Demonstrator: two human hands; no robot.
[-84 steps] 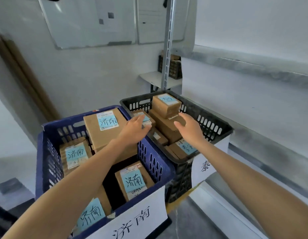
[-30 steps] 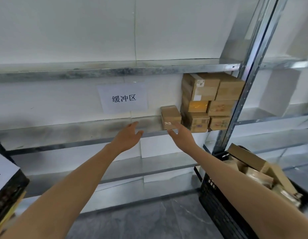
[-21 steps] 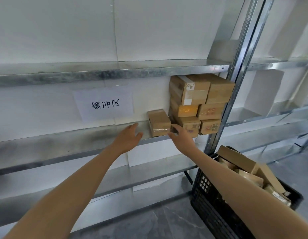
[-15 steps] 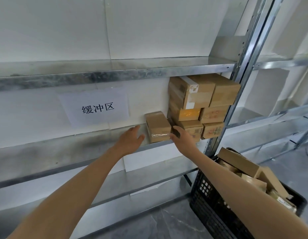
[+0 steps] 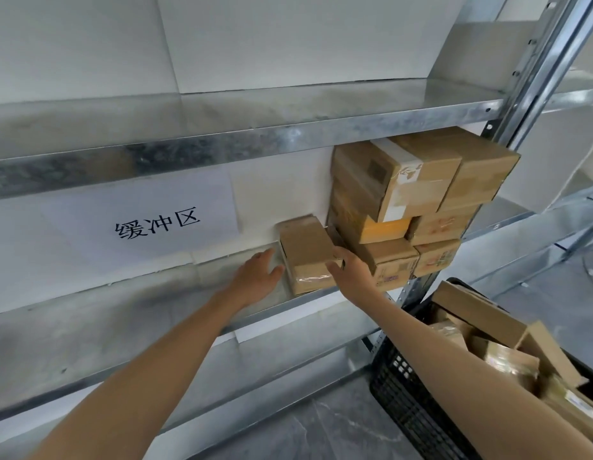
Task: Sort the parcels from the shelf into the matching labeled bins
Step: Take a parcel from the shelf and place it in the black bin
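The long grey metal shelf holds a tall stack of brown cardboard boxes at its right end. Just left of the stack sits the small brown cardboard parcel, the one to take.

The left hand is flat with straight fingers by the parcel's left side. I cannot tell if it touches. The right hand lays its fingers on the parcel's right edge, next to the stack, not curled around it.

I think both hands should press in from the sides. Then they can slide the parcel straight out so the stack does not tip.

The big white paper sign on the wall says 缓冲区. The small print on the stack is too blurry to read. The parcel shows me no label, so it needs turning to find one.
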